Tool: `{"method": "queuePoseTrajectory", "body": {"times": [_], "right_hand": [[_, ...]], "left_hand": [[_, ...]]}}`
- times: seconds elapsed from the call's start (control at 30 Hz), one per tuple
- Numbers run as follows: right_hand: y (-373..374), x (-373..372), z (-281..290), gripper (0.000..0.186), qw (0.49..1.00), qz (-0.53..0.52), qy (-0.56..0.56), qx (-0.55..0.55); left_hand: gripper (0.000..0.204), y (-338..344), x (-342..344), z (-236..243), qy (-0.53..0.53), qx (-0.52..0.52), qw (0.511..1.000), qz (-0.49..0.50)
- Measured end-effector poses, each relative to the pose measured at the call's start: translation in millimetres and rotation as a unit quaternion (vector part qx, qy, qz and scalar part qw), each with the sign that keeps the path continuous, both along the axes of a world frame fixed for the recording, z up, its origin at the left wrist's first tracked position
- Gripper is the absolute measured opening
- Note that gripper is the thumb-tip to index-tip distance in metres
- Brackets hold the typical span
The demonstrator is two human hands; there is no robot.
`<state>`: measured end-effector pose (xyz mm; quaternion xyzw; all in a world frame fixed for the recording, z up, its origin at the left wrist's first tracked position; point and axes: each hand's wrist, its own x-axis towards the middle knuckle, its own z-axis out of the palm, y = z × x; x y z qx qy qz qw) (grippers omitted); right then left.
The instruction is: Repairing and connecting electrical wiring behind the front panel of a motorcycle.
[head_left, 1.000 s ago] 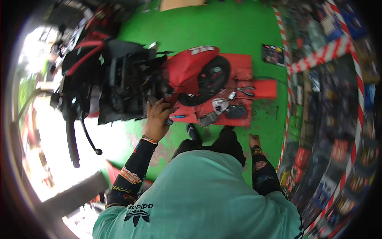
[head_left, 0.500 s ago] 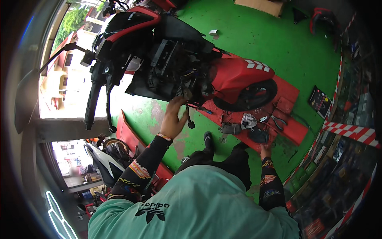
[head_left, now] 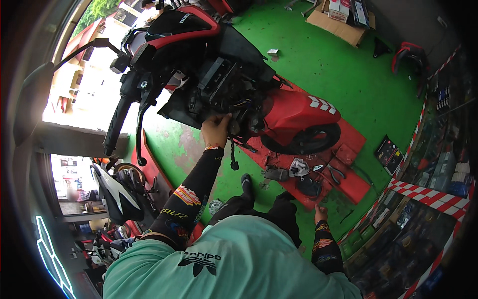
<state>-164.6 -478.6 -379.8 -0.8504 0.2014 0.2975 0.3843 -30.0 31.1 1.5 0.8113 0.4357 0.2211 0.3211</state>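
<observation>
A red and black motorcycle (head_left: 298, 112) stands with its middle stripped, baring dark parts and wiring (head_left: 244, 104). My left hand (head_left: 216, 131) reaches to the near side of this opened middle, thumb and fingers closed together against the frame; whatever they pinch is too small to make out. Just below it hangs a black foot lever (head_left: 234, 162). My right hand (head_left: 321, 214) is low by the near edge of the red lift platform (head_left: 343, 197). Its fingers look curled, and I cannot make out anything in them.
On the platform lie pliers (head_left: 336, 174), a grey rag (head_left: 298, 167) and a round black part (head_left: 308, 187). A black case (head_left: 388, 153) rests on the green floor by striped tape. The handlebar (head_left: 118, 122) juts out at left. A cardboard box (head_left: 338, 31) sits at the back.
My left hand has closed its fingers and pressed in at the motorcycle's middle. My right hand has drawn back slightly from the platform. The view has shifted a little.
</observation>
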Motion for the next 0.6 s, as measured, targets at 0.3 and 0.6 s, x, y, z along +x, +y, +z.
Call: {"method": "queuePoseTrajectory", "body": {"times": [0.3,0.6], "right_hand": [[-6.5,48.1,29.3,0.046,0.990,0.000,0.137,0.024],[34.0,114.3,-50.1,0.072,0.994,0.102,-0.042,0.023]], "left_hand": [[0.032,-3.4,2.8,22.3,0.042,-0.055,0.997,-0.022],[0.018,-52.8,-115.5,18.0,0.139,-0.041,0.980,-0.138]]}}
